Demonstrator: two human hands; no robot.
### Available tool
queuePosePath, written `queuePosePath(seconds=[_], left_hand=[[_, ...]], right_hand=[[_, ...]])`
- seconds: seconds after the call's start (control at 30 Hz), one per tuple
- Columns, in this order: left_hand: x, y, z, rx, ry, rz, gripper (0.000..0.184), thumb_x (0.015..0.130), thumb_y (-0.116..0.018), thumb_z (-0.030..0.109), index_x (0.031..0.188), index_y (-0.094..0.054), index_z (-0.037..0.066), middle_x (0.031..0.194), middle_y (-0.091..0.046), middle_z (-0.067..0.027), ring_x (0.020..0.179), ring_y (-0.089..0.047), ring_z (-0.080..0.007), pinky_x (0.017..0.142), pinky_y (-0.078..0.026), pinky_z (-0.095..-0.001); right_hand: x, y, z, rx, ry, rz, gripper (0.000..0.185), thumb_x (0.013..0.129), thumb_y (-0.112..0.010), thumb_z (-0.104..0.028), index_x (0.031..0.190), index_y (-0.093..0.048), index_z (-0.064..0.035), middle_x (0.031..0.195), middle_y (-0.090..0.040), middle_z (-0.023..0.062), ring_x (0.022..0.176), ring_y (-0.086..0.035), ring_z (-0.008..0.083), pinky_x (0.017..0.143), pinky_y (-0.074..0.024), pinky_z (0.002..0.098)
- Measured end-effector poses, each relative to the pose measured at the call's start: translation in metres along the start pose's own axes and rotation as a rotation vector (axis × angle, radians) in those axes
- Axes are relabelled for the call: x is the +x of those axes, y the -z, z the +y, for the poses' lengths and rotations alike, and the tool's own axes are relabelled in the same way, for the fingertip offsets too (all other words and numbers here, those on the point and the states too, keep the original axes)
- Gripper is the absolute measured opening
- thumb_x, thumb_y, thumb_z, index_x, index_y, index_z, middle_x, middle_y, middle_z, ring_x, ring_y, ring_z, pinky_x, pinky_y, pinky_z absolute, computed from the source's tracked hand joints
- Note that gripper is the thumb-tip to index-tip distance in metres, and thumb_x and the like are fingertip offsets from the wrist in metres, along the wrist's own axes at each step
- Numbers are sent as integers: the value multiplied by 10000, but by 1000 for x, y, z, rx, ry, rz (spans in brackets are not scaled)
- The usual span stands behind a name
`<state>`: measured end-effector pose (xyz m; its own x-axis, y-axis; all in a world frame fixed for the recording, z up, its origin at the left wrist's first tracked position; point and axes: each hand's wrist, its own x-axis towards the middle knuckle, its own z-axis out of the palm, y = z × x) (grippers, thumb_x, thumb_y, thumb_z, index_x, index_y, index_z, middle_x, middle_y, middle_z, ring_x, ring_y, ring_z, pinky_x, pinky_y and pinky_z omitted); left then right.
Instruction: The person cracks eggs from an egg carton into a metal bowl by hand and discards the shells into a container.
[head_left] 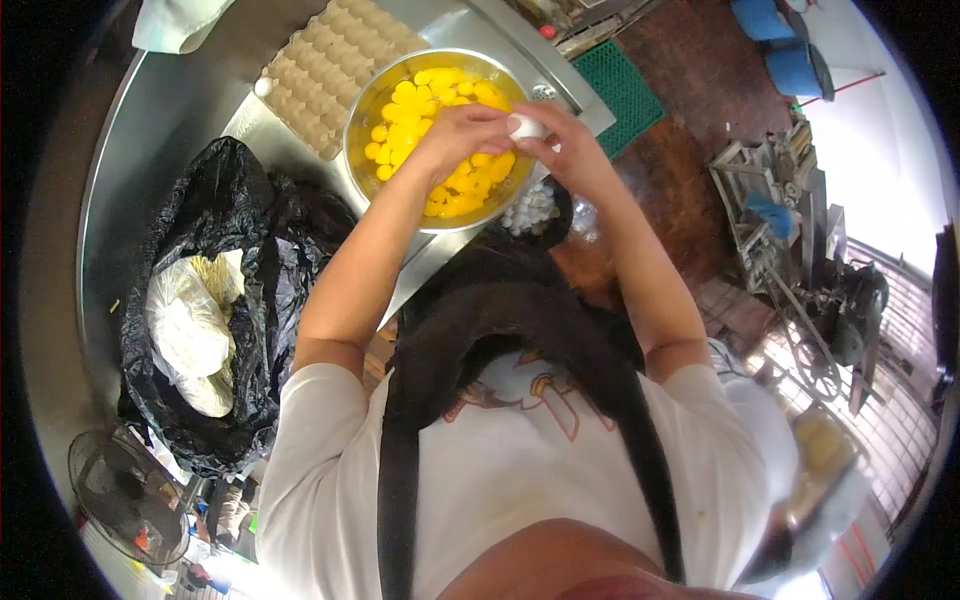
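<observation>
A white egg (526,127) is held over the right side of a steel bowl, between the fingers of both hands. My left hand (465,138) has its fingers closed together, their tips against the egg's left side. From the other side, my right hand (565,150) pinches the egg with thumb and fingers. Below them, the steel bowl (352,150) contains many whole yellow yolks (405,110) in clear egg white. Whether the shell is cracked cannot be made out.
A cardboard egg tray (325,75) lies beyond the bowl, with one white egg (263,87) at its left edge. Eggshells (530,212) fill a dark container below the counter edge. A black plastic bag (205,200) lies on the left; a green crate (622,98) is at upper right.
</observation>
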<state>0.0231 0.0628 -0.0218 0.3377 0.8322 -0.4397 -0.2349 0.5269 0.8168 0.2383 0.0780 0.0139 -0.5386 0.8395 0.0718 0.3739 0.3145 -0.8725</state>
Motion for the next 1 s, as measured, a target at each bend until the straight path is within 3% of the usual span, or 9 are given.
queuePosePath(seconds=[0.1,0.2,0.3,0.4,0.5,0.6,0.7,0.83,1.0], left_hand=[[-6,3,2,10,-46,94,458,947,-694,271,1280,-588,-25,1118,-681,-127,973,-678,-184,854,-556,-294],[-14,13,4,16,-89,173,465,964,-671,276,1322,-563,0,1142,-672,-120,965,-671,-185,840,-553,-296],[-22,16,-1,27,-51,217,453,970,-662,263,1332,-560,10,1138,-671,-108,943,-668,-179,821,-550,-293],[-30,19,-11,43,-15,226,439,970,-659,244,1333,-565,16,1138,-669,-101,934,-663,-171,814,-543,-290],[-37,24,-20,71,-15,225,429,962,-666,226,1325,-574,16,1143,-666,-92,922,-660,-161,821,-539,-289],[-37,20,-15,133,-115,195,446,937,-695,212,1318,-580,11,1140,-666,-82,905,-656,-143,816,-536,-282],[-40,5,4,211,-212,131,467,903,-729,192,1307,-587,6,1103,-678,-66,883,-657,-127,795,-530,-266],[-32,8,10,347,-268,51,452,875,-748,160,1276,-609,5,1014,-702,-50,843,-659,-109,767,-521,-244],[-38,16,6,443,-223,134,419,875,-748,146,1248,-623,3,953,-707,-54,788,-650,-94,753,-523,-247]], right_hand=[[-1,0,18,-73,-31,142,411,873,-712,-111,1267,-602,-67,1160,-630,140,994,-647,323,784,-553,372],[0,-3,66,-398,35,286,409,901,-678,-116,1300,-592,-91,1255,-599,143,1054,-630,348,858,-540,386],[-7,-11,119,-885,-7,9,392,893,-655,-102,1279,-588,-82,1212,-598,169,1063,-609,391,889,-520,428],[-9,-13,122,-790,10,50,441,832,-665,-99,1268,-608,-63,1143,-623,160,1043,-610,373,880,-509,453],[-2,-7,108,-557,45,236,416,869,-671,-166,1269,-621,-61,1137,-635,169,1004,-626,348,843,-519,436],[9,6,55,-128,-292,150,394,930,-667,-222,1283,-623,-52,1107,-662,138,913,-659,255,797,-534,380],[19,8,11,638,-615,-71,445,972,-654,-288,1337,-581,-43,1065,-677,105,830,-667,169,738,-549,314],[21,-5,-35,508,-504,-143,502,991,-633,-276,1416,-503,-42,1065,-676,96,808,-672,139,649,-564,268],[21,-15,-28,441,-333,-272,512,962,-656,-213,1411,-507,-16,1136,-673,138,882,-695,173,717,-607,294]])
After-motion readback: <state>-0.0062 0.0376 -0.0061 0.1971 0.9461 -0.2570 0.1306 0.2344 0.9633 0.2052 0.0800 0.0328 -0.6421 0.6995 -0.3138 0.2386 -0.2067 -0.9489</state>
